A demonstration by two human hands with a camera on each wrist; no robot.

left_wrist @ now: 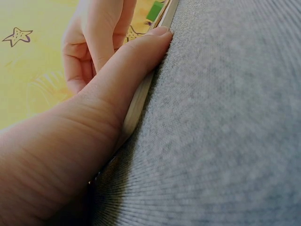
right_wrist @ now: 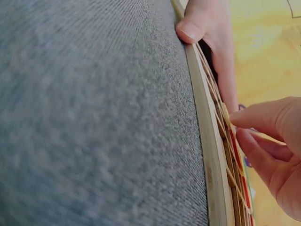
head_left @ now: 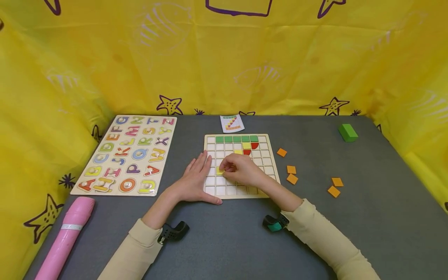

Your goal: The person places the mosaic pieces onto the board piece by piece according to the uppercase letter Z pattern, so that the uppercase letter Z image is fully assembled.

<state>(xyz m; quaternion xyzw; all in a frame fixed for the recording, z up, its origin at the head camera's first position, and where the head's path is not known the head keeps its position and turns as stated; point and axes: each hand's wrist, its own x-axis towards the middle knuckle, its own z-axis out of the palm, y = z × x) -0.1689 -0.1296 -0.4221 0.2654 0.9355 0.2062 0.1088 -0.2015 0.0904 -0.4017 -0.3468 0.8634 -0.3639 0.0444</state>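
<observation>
A wooden grid board lies on the table, with a row of green square tiles along its top. Yellow tiles and red quarter-round tiles step down diagonally below them. My left hand rests at the board's lower left corner, fingers straight along the left side and thumb against the front edge. Over the grid, my right hand pinches a yellow square tile between thumb and fingertips, low at a left-hand cell. That hand and forearm hide part of the grid.
Behind the board lies a small pattern card. Several orange square tiles are scattered to the right, with a green block farther back. An alphabet puzzle board and a pink cylinder occupy the left side.
</observation>
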